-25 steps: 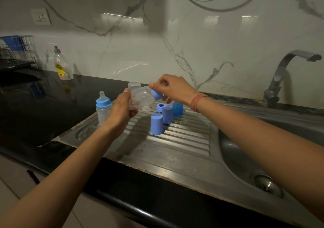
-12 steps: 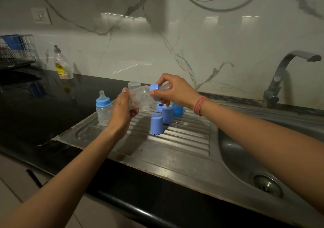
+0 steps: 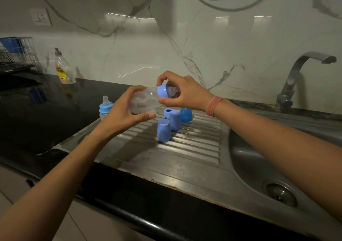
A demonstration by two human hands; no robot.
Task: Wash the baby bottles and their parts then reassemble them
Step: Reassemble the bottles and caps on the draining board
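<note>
Baby bottle of clear plastic (image 3: 143, 101) lies on its side in the air at the middle of the frame, above the ribbed steel draining board (image 3: 194, 148), with its base toward my left hand (image 3: 122, 114) and its neck toward my right hand (image 3: 185, 94). My left fingers and thumb are curled round the bottle's body and clamp it. My right fingertips pinch the blue plastic screw ring (image 3: 162, 91) with its clear teat, which now sits against the bottle's neck.

A second ago the ring was only being brought up to the mouth, and my right hand sat lower and closer to the board; since then both hands have lifted a little and the ring has met the neck squarely. I judge this to mean the screwing-on is under way, though I cannot tell how far the thread has caught.

Just left of my left hand stands a small clear bottle with a blue ring and teat (image 3: 105, 107), already put together. Below my hands, on the board, stand two upturned blue plastic caps (image 3: 163, 129) beside each other, with a loose blue ring (image 3: 168, 112) and a round darker blue cap (image 3: 186, 114) behind them. So washing looks finished, and caps remain to be fitted.
</note>
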